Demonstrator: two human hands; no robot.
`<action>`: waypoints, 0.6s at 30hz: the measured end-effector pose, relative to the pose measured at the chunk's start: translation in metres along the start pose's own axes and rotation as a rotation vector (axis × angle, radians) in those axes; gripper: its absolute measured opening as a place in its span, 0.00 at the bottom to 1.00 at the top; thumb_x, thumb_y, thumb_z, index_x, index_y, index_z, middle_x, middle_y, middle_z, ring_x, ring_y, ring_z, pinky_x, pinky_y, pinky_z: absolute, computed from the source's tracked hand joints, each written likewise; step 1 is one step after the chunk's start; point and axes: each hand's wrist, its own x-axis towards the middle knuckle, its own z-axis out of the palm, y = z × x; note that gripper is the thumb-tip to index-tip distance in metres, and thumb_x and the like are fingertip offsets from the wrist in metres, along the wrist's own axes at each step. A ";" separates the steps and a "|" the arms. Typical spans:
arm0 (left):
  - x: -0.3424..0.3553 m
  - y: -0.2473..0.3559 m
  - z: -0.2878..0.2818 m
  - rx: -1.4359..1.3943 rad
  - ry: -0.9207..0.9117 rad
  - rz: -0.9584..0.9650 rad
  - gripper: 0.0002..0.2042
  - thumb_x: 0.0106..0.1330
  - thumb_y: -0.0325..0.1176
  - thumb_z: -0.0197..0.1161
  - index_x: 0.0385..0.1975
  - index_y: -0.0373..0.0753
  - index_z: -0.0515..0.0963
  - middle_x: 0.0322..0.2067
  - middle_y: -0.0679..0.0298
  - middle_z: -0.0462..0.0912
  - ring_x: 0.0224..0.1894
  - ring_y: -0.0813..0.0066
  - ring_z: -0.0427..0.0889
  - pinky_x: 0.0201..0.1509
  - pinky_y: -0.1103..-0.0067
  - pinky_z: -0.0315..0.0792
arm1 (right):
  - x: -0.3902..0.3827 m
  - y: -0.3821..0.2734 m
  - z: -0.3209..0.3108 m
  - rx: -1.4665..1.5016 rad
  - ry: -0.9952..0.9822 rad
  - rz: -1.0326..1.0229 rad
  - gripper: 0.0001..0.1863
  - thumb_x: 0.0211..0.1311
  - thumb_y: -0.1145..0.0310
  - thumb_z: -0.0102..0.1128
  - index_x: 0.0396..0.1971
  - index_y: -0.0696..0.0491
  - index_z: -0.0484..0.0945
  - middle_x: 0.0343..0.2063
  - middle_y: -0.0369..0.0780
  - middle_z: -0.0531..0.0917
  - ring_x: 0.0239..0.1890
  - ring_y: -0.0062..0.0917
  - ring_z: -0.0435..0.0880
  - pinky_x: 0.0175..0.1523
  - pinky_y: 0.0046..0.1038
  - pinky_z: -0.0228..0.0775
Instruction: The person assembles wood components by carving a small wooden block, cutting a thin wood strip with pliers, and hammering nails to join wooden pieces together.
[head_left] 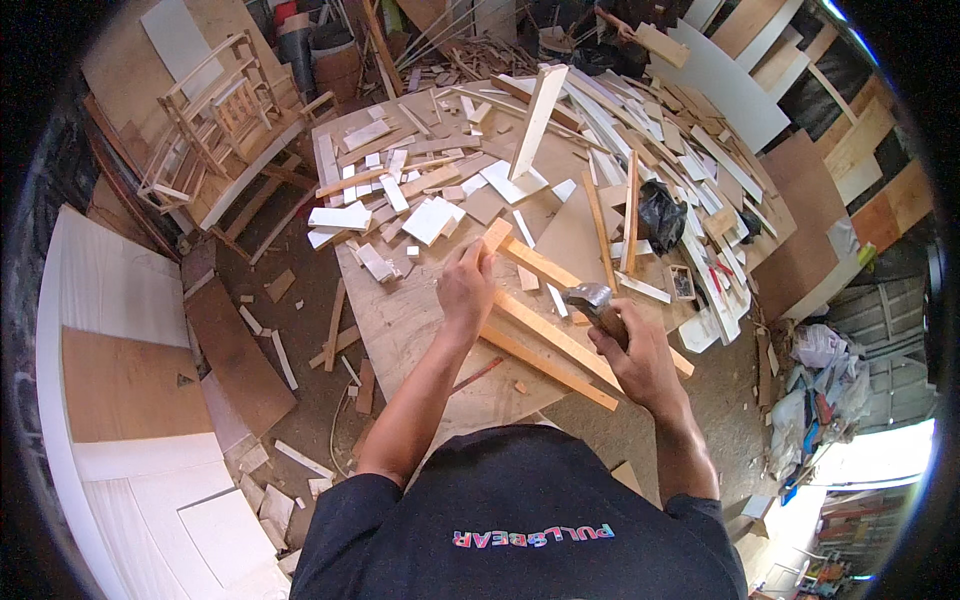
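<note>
My right hand [643, 357] is wrapped round the handle of a hammer [588, 296], its metal head facing the middle of the worktable. Closed on the near end of a wooden piece, my left hand [467, 292] steadies a light wooden frame [545, 268] made of slim strips. The short end block [496, 236] of the frame pokes up beyond my left fingers. Below the hammer, one long strip [560, 340] slants down to the right, and another strip [550, 372] lies nearer to me. Whether the strips are all joined I cannot tell. The hammer head appears close above the upper strip.
Offcuts and white boards cover the far part of the plywood worktable [400, 330]. An upright board [538, 122] stands at the back. A black plastic bag [661, 215] and a small box [682, 282] sit to the right. A small wooden chair [215, 115] stands far left.
</note>
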 end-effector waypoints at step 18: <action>0.026 0.026 0.004 0.378 -0.266 -0.172 0.17 0.68 0.48 0.70 0.45 0.40 0.87 0.44 0.56 0.86 0.47 0.51 0.87 0.51 0.58 0.79 | -0.120 0.084 -0.017 0.206 0.166 0.269 0.18 0.70 0.63 0.69 0.54 0.56 0.78 0.28 0.45 0.88 0.31 0.27 0.87 0.42 0.31 0.77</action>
